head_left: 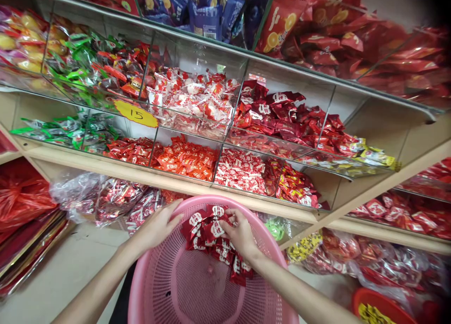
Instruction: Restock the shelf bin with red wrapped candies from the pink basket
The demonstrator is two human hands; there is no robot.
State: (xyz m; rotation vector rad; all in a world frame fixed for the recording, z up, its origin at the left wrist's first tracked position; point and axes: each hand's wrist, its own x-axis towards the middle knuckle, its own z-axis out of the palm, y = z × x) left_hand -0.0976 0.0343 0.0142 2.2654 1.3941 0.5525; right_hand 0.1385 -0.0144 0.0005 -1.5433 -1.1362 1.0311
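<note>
A pink plastic basket [144,286] with perforated walls tilts in front of the shelves. My left hand [160,226] grips its rim on the upper left, thumb inside and fingers over the edge. Inside, at the far wall, lies a small heap of dark red candy packets [225,251] with white lettering. My right hand [241,237] reaches in over the heap, its thumb and fingers closed on a red candy packet [215,229]. The basket's lower part runs out of view at the bottom.
Clear-walled shelf bins hold wrapped sweets: red-and-white ones [193,96], dark red packets [278,108], orange-red ones [188,159]. A yellow price tag [136,112] reads 15. Plastic bags of sweets [121,199] sit underneath. A red tub [377,298] stands at lower right.
</note>
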